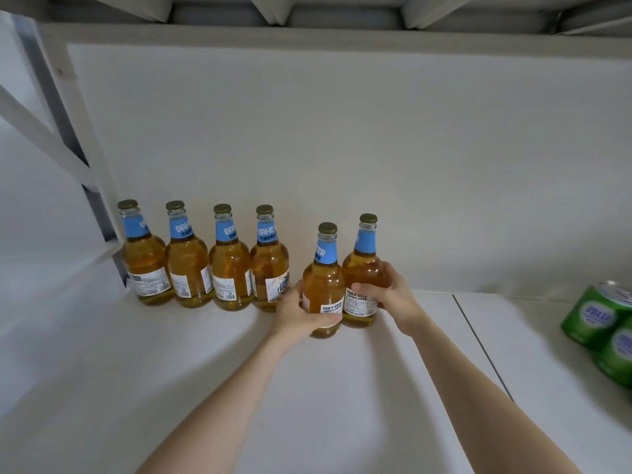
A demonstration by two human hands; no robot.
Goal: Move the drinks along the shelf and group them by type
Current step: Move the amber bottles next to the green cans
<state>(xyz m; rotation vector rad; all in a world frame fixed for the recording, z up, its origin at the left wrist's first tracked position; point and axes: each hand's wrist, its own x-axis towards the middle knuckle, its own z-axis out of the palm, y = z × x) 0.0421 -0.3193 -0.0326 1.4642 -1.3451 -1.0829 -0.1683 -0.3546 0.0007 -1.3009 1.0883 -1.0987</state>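
Observation:
Several amber beer bottles with blue neck labels stand in a row (208, 265) against the back wall at the left of the white shelf (342, 388). To their right, my left hand (301, 313) grips a fifth bottle (325, 275) low on its body. My right hand (390, 295) wraps the body of a sixth bottle (364, 265), which stands just right of and slightly behind the fifth. Both held bottles are upright and touch each other. Green cans (605, 323) sit at the far right edge, partly cut off.
The shelf's back panel (342, 148) rises right behind the bottles. A metal upright and diagonal brace (68, 138) close the left end. An upper shelf (307, 25) hangs overhead. A seam (478, 343) divides the shelf boards right of my hands.

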